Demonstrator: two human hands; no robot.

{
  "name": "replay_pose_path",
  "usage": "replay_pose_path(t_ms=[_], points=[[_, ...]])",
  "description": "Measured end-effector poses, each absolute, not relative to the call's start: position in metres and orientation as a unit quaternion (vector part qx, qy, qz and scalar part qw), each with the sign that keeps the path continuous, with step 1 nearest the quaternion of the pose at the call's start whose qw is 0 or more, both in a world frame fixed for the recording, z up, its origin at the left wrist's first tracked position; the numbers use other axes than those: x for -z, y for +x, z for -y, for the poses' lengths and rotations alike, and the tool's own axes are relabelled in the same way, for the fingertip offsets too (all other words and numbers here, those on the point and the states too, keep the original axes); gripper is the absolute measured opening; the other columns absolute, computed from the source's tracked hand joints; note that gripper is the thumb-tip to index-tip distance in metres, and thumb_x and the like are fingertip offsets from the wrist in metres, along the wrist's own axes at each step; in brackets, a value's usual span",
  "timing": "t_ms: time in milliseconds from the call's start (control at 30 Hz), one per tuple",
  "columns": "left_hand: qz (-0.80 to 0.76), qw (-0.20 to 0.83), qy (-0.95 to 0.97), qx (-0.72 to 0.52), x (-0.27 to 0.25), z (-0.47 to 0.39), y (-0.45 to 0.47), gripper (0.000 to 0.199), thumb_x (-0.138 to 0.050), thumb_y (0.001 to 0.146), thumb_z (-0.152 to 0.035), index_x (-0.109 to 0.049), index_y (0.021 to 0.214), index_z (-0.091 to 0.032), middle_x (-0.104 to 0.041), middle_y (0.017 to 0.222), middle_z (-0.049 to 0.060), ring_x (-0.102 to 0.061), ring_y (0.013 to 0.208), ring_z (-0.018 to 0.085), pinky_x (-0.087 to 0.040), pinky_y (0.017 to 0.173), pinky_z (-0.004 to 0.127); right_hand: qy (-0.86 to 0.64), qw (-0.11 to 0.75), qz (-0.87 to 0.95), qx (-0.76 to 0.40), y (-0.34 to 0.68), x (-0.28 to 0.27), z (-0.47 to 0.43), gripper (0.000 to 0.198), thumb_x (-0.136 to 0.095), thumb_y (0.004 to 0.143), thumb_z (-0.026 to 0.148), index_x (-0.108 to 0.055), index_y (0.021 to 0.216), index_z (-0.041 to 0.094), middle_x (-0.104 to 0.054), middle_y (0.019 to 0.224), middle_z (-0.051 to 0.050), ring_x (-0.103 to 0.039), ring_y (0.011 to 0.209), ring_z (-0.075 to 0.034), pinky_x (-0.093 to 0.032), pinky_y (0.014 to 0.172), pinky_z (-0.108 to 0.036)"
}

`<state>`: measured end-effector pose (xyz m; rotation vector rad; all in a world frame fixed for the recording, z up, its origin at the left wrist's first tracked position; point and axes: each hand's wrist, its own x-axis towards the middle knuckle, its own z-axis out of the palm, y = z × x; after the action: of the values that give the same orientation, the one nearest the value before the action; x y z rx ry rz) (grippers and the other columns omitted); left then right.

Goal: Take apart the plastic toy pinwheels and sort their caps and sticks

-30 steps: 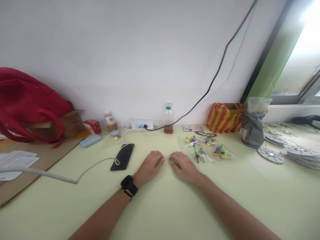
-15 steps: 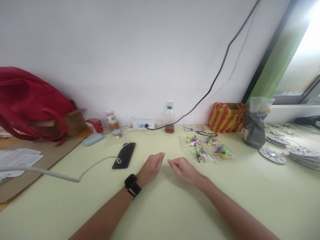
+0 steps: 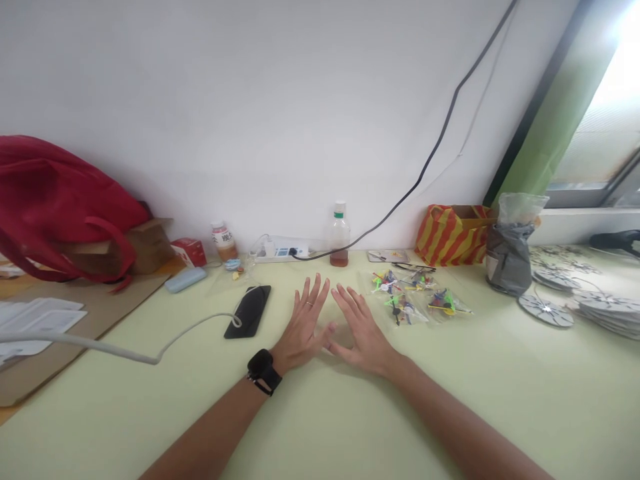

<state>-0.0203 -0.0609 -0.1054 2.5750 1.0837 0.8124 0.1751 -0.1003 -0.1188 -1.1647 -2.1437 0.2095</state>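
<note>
Over the pale-green tabletop point(image 3: 320, 427), left hand point(image 3: 301, 331) and right hand point(image 3: 367, 337) have fingers spread, thumb contact unclear; a smartphone point(image 3: 255, 309), partly hidden by a cable point(image 3: 110, 349), lies left, indistinct bagged plastic pieces point(image 3: 447, 304) right.

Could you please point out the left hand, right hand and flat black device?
Left hand point(image 3: 302, 331), head view: its back.
Right hand point(image 3: 369, 338), head view: its back.
Flat black device point(image 3: 253, 309), head view: top face.

A head-worn camera is looking forward and down from close above a pale-green table point(image 3: 310, 427) at frame bottom, facing a white wall point(image 3: 250, 120) at top.
</note>
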Motion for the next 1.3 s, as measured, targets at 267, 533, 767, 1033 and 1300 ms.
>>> replay_pose_path(t_ms=[267,533,767,1033,1300], points=[[-0.383,0.144,0.846,-0.342,0.105,0.061,-0.016,0.042,-0.033,0.107,-0.041,-0.044,0.145,-0.025,-0.05,0.148,0.011,-0.041,0.141,0.026,-0.03,0.117,0.045,-0.48,0.363,0.79,-0.122,0.183,0.123,0.091,0.06,-0.05,0.097,0.049,-0.045,0.152,0.025,-0.032,0.164,-0.008,-0.031,0.15,-0.028,-0.025,0.122,-0.05],[-0.43,0.124,0.833,-0.326,0.119,0.047,-0.017,0.048,-0.046,0.099,-0.033,-0.018,0.062,-0.02,-0.02,0.056,-0.005,-0.024,0.053,0.014,-0.02,0.057,0.033,-0.541,0.487,0.682,-0.073,0.199,0.128,0.076,0.047,-0.046,0.087,0.015,-0.04,0.041,0.023,-0.075,0.099,-0.006,-0.063,0.095,-0.024,-0.047,0.09,-0.04],[-0.416,0.193,0.824,-0.331,0.117,0.051,-0.016,0.045,-0.046,0.101,-0.041,-0.03,0.064,-0.02,-0.03,0.06,-0.005,-0.03,0.057,0.013,-0.023,0.057,0.03,-0.64,0.418,0.642,0.059,0.244,0.114,0.063,0.027,-0.047,0.093,0.025,-0.073,0.085,0.02,-0.069,0.11,-0.011,-0.059,0.104,-0.029,-0.043,0.095,-0.044],[-0.4,0.252,0.824,-0.312,0.112,0.054,-0.016,0.03,-0.045,0.102,-0.045,-0.062,0.097,-0.021,-0.059,0.081,0.0,-0.053,0.073,0.016,-0.041,0.066,0.028,-0.746,0.211,0.631,0.033,0.252,0.126,0.062,0.026,-0.052,0.092,0.033,-0.068,0.107,0.018,-0.07,0.107,-0.017,-0.061,0.106,-0.036,-0.045,0.087,-0.047],[-0.314,0.25,0.877,-0.264,0.105,0.061,-0.018,0.059,-0.08,0.077,-0.053,-0.063,0.127,-0.027,-0.066,0.125,0.009,-0.058,0.115,0.03,-0.044,0.105,0.044,-0.604,0.343,0.717,-0.062,0.198,0.129,0.075,0.028,-0.046,0.098,0.035,-0.062,0.117,0.022,-0.067,0.116,-0.012,-0.058,0.113,-0.028,-0.047,0.095,-0.042]])
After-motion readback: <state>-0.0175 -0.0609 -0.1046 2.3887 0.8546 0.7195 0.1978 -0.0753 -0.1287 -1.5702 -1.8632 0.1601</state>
